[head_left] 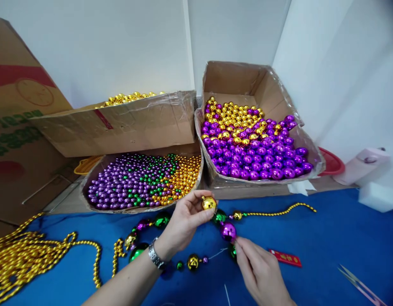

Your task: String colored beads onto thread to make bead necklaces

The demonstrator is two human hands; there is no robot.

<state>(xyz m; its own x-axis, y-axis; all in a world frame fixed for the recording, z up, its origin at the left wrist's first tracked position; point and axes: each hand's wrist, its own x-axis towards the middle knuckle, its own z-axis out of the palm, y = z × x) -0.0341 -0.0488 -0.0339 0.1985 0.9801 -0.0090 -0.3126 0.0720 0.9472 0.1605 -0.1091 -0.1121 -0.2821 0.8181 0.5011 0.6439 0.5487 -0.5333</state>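
- Blue worktop [311,233]: extends in front of the purple-bead box.
- Printed carton [11,127]: far to the left of the purple-bead box.
- Purple-bead box [234,78]: landmark; cardboard, filled with shiny purple and gold balls, mostly purple in front.
- Small-bead box [190,148]: just left of the purple-bead box; small purple, green and gold beads.
- Heap of gold bead chain [27,263]: on the worktop, in front and well to the left of the purple-bead box.
- Bead strand [219,216]: in front of the purple-bead box; purple, green and gold balls of mixed sizes.
- Left hand [186,216]: off the front left corner of the purple-bead box; grip pinching a gold ball between thumb and fingers.
- Right hand [260,267]: farther forward of the purple-bead box; grip pinching the strand at the lower edge of a purple ball [228,231], exact contact hidden.
- Red packet [285,258]: in front of the purple-bead box, just right of the right hand.
- Gold ball [209,203]: in front of the purple-bead box, near its left corner.
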